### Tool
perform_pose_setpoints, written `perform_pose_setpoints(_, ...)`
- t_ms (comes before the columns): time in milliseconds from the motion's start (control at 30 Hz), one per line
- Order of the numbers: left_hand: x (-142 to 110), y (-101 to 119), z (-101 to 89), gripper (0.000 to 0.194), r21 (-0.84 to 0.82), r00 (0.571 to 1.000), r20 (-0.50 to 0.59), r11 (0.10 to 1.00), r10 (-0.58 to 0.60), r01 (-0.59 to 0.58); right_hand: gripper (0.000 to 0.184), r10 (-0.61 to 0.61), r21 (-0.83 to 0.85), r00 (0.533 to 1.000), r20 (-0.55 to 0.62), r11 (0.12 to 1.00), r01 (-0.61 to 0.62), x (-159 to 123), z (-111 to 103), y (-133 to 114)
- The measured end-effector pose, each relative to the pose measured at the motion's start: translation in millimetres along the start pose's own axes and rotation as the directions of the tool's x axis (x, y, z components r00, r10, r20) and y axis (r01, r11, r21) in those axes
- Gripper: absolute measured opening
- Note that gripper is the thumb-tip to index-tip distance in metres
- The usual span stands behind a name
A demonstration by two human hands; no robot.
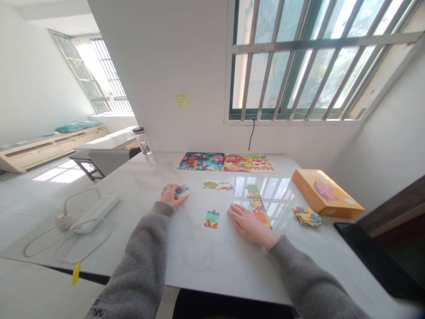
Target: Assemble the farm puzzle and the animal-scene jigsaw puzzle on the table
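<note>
Partly built: 2 puzzle strips laid, more pcs loose

Far strip (218,185) & side strip (255,197) look joined up, w/ a gap between them. Still to place, prob.: a single pc (211,220) lying loose on the surface (212,261), the pile (307,216) by the orange box (327,190), plus pcs (182,192) in L hand (171,195), fingers closed round them. R hand (249,223) lies beside side strip, fingers loosely extended, apparently holding nothing.

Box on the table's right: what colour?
The box is orange, with pink artwork on top; best seen in the head view.
</note>
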State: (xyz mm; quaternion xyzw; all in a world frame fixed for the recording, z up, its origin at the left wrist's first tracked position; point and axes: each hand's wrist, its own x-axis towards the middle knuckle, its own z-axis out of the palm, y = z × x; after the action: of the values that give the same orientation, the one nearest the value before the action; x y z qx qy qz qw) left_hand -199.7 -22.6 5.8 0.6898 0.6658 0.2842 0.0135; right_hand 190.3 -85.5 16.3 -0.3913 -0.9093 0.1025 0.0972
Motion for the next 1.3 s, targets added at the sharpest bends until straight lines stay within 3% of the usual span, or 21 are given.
perform_pose_setpoints(100, -4.0, 22.1, 5.9, 0.028, -0.134, 0.988, -0.081, 0.981, 0.130, -0.140, 0.051, 0.009, 0.008, 1.000, 0.005, 1.000, -0.009, 0.4, -0.7, -1.0)
perform_pose_setpoints(200, -11.6, 57.9, 16.4, 0.028, -0.266, 0.961, -0.110, 0.923, 0.256, -0.276, 0.054, 0.030, 0.041, 1.000, 0.000, 0.999, -0.030, 1.3, -2.7, -3.4)
perform_pose_setpoints(300, -20.9, 96.8, 23.9, 0.036, -0.361, 0.919, -0.103, 0.847, 0.380, -0.390, 0.057, 0.038, 0.113, 0.996, -0.078, 0.993, -0.029, 3.0, -5.0, -6.3)
perform_pose_setpoints(467, -27.4, 146.7, 24.7, 0.047, -0.422, 0.906, -0.020, 0.818, 0.422, -0.390, 0.061, 0.036, 0.280, 0.962, -0.269, 0.959, 0.042, 5.6, -7.7, -10.6)
perform_pose_setpoints(667, -22.1, 185.9, 35.4, 0.044, -0.429, 0.920, -0.074, 0.821, 0.384, -0.377, 0.058, 0.189, 0.529, 0.877, -0.441, 0.845, 0.083, 6.1, -16.0, -8.3)
perform_pose_setpoints(833, -25.5, 193.7, 57.1, 0.038, -0.443, 0.899, -0.132, 0.786, 0.418, -0.431, 0.037, 0.244, 0.588, 0.868, -0.432, 0.806, 0.067, 7.8, -18.2, -1.0)
perform_pose_setpoints(1100, -30.1, 173.2, 71.8, 0.051, -0.449, 0.836, 0.026, 0.754, 0.548, -0.480, 0.026, 0.394, 0.657, 0.812, -0.431, 0.753, -0.017, 12.4, -13.7, 18.1)
perform_pose_setpoints(1300, -28.7, 164.9, 75.8, 0.038, -0.510, 0.813, 0.016, 0.704, 0.582, -0.494, 0.021, 0.414, 0.715, 0.813, -0.408, 0.699, 0.003, 15.7, -10.0, 26.3)
